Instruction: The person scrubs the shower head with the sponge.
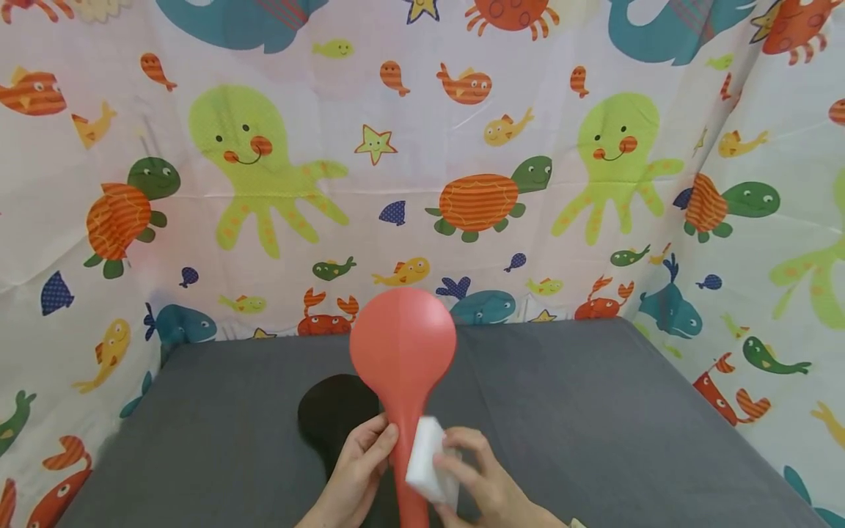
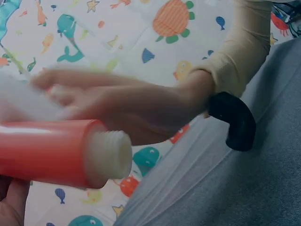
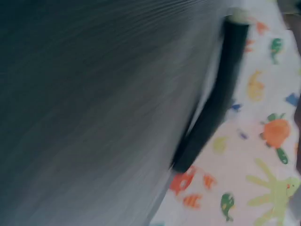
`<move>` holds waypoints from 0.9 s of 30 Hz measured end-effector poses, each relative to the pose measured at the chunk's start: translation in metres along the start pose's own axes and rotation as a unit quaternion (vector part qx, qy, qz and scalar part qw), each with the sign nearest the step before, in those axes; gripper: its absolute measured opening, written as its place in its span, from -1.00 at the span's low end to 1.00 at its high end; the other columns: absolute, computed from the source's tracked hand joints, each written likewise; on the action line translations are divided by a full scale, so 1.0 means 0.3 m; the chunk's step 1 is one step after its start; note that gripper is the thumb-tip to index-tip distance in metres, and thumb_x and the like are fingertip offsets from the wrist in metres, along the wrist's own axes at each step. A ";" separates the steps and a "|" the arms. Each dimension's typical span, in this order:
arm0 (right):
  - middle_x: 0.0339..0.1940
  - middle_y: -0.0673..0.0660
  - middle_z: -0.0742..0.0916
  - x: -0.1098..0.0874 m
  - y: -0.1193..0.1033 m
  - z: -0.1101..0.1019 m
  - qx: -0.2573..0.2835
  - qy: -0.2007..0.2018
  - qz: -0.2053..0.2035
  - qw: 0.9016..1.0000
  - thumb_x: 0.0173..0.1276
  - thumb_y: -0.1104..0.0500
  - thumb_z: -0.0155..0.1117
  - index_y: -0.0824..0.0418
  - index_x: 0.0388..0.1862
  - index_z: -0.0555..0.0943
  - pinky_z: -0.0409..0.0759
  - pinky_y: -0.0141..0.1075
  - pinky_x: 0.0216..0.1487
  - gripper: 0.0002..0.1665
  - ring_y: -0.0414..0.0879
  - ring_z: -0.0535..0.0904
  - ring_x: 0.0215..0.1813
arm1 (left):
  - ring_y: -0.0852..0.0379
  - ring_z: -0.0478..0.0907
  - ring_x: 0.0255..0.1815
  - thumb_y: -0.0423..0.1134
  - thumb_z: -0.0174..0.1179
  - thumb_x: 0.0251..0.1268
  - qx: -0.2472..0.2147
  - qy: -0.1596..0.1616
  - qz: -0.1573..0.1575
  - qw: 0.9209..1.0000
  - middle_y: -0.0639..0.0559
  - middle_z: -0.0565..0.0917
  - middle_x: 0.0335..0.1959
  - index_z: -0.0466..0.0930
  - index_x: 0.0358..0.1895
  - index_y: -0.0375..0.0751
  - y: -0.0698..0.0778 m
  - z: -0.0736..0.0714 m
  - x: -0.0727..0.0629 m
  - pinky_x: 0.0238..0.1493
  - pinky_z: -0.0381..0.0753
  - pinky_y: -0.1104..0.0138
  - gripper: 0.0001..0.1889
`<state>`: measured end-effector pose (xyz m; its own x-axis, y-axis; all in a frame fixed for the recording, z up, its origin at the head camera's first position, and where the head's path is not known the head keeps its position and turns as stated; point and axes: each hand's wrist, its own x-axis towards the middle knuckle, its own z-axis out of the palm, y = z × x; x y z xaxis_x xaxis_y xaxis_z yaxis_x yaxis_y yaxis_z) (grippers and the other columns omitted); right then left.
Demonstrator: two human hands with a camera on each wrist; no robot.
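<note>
A red club-shaped thing (image 1: 404,352) with a round head and a narrowing neck stands upright before me. In the left wrist view its thick lower part (image 2: 44,150) ends in a pale ridged plug (image 2: 109,154). My left hand (image 1: 359,466) holds the neck from the left, thumb along its front. With bent fingers my right hand (image 1: 485,477) grips a white sponge-like block (image 1: 429,460) at the right side of the neck. Right hand and block are blurred in the left wrist view.
On the grey-covered table (image 1: 561,411) lies a black thing with a rounded head (image 1: 333,411), partly hidden behind the left hand and red club. A cloth (image 1: 396,147) printed with sea animals hangs at the back and sides. A black bar (image 3: 214,99) shows in the right wrist view.
</note>
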<state>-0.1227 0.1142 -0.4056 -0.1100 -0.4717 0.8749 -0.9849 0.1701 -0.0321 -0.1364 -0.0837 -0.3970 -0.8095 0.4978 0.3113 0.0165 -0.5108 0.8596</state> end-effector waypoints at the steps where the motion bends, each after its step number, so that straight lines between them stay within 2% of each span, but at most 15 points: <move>1: 0.01 0.39 0.35 0.012 0.001 0.009 0.010 0.030 0.037 0.999 0.33 0.21 0.14 0.57 0.09 0.32 0.47 -0.32 -0.05 -0.49 0.05 0.35 0.02 | 0.20 0.54 -0.11 -0.37 -0.23 0.49 0.004 -0.003 0.003 1.000 0.04 0.63 -0.11 0.52 0.06 -0.24 -0.003 0.002 -0.001 -0.05 0.52 0.32 -0.69; 4: 0.10 0.35 0.30 0.030 -0.004 0.027 0.071 0.096 0.148 0.982 0.26 0.36 0.16 0.65 0.19 0.15 0.47 -0.39 -0.02 -0.37 -0.04 0.29 0.11 | 0.18 0.54 -0.11 -0.38 -0.23 0.49 0.021 -0.004 0.007 1.000 0.04 0.61 -0.11 0.49 0.08 -0.29 -0.014 0.006 -0.004 -0.04 0.54 0.27 -0.69; 6: 0.12 0.34 0.28 0.026 -0.004 0.033 0.112 0.110 0.192 0.969 0.17 0.47 0.17 0.64 0.24 0.09 0.52 -0.35 -0.03 -0.28 -0.04 0.27 0.15 | 0.16 0.56 -0.11 -0.39 -0.23 0.48 0.035 0.003 0.010 0.999 0.02 0.61 -0.11 0.47 0.09 -0.34 -0.017 0.007 -0.005 -0.04 0.55 0.25 -0.70; 8: 0.13 0.31 0.29 0.007 -0.010 0.036 0.137 0.092 0.224 0.961 0.11 0.51 0.19 0.57 0.28 0.10 0.56 -0.30 -0.08 -0.23 -0.05 0.29 0.15 | 0.16 0.55 -0.09 -0.39 -0.21 0.48 0.048 0.018 0.009 0.999 0.02 0.62 -0.11 0.45 0.10 -0.39 -0.015 0.005 -0.005 -0.02 0.55 0.25 -0.70; 11: 0.11 0.28 0.33 -0.036 -0.025 0.034 0.187 0.031 0.242 0.951 0.14 0.47 0.17 0.48 0.30 0.14 0.60 -0.22 -0.17 -0.26 -0.05 0.33 0.11 | 0.15 0.53 -0.04 -0.38 -0.20 0.48 0.064 0.035 0.017 0.997 0.00 0.62 -0.07 0.38 0.16 -0.47 -0.003 0.000 -0.002 0.02 0.52 0.26 -0.68; 14: 0.10 0.20 0.36 -0.080 -0.038 0.029 0.246 -0.027 0.257 0.934 0.30 0.25 0.12 0.39 0.29 0.15 0.60 -0.23 -0.21 -0.36 -0.10 0.35 0.10 | 0.14 0.52 -0.02 -0.38 -0.19 0.47 0.065 0.052 0.026 0.996 -0.03 0.61 -0.05 0.33 0.18 -0.52 0.012 -0.008 0.001 0.04 0.51 0.27 -0.66; 15: 0.09 0.17 0.36 -0.088 -0.042 0.027 0.263 -0.038 0.266 0.927 0.31 0.23 0.09 0.36 0.28 0.15 0.60 -0.23 -0.21 -0.39 -0.12 0.35 0.09 | 0.14 0.52 -0.02 -0.38 -0.19 0.47 0.065 0.055 0.027 0.996 -0.03 0.61 -0.04 0.32 0.19 -0.52 0.015 -0.010 0.002 0.03 0.51 0.27 -0.66; 17: 0.08 0.16 0.37 -0.088 -0.042 0.027 0.272 -0.039 0.269 0.923 0.31 0.23 0.09 0.35 0.26 0.15 0.60 -0.23 -0.22 -0.40 -0.12 0.36 0.08 | 0.14 0.52 -0.02 -0.39 -0.19 0.47 0.061 0.055 0.026 0.996 -0.03 0.61 -0.05 0.33 0.18 -0.51 0.015 -0.012 0.003 0.03 0.52 0.28 -0.66; 19: 0.08 0.20 0.36 -0.066 -0.034 0.027 0.254 -0.015 0.269 0.929 0.25 0.33 0.12 0.38 0.25 0.15 0.61 -0.22 -0.22 -0.38 -0.09 0.38 0.06 | 0.15 0.53 -0.03 -0.40 -0.19 0.47 0.061 0.046 0.021 0.997 -0.02 0.60 -0.05 0.34 0.17 -0.50 0.008 -0.011 0.003 0.02 0.53 0.25 -0.67; 22: 0.10 0.26 0.34 -0.015 -0.017 0.024 0.209 0.056 0.291 0.932 0.17 0.51 0.12 0.41 0.27 0.09 0.59 -0.23 -0.14 -0.30 -0.06 0.40 0.09 | 0.16 0.53 -0.06 -0.39 -0.18 0.47 0.066 0.029 0.006 0.997 0.01 0.61 -0.09 0.37 0.14 -0.50 -0.011 -0.002 0.002 0.00 0.53 0.23 -0.68; 23: 0.13 0.26 0.33 0.000 -0.009 0.021 0.199 0.081 0.306 0.928 0.19 0.53 0.10 0.40 0.29 0.06 0.58 -0.25 -0.09 -0.28 -0.07 0.39 0.11 | 0.16 0.53 -0.07 -0.39 -0.17 0.46 0.068 0.023 0.003 0.997 0.01 0.60 -0.09 0.38 0.13 -0.52 -0.017 0.002 0.001 -0.01 0.53 0.23 -0.68; 25: 0.18 0.25 0.29 0.024 0.008 0.010 0.203 0.123 0.338 0.911 0.25 0.55 0.03 0.37 0.32 0.00 0.57 -0.28 -0.05 -0.28 -0.08 0.40 0.14 | 0.16 0.53 -0.06 -0.39 -0.16 0.46 0.072 0.010 -0.001 0.997 0.00 0.59 -0.07 0.37 0.13 -0.55 -0.029 0.010 0.001 -0.01 0.53 0.22 -0.68; 27: 0.21 0.23 0.25 0.033 0.021 0.001 0.209 0.147 0.359 0.898 0.30 0.54 -0.03 0.33 0.34 -0.04 0.56 -0.28 -0.02 -0.29 -0.08 0.38 0.18 | 0.15 0.53 -0.06 -0.39 -0.15 0.45 0.072 0.004 -0.001 0.997 -0.01 0.59 -0.07 0.37 0.11 -0.59 -0.038 0.016 0.004 -0.01 0.53 0.23 -0.68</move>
<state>-0.1300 0.1102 -0.3974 -0.7575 -0.1121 0.6432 -0.6444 -0.0299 -0.7641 -0.1347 -0.0740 -0.4045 -0.8147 0.4923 0.3064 0.0984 -0.4034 0.9097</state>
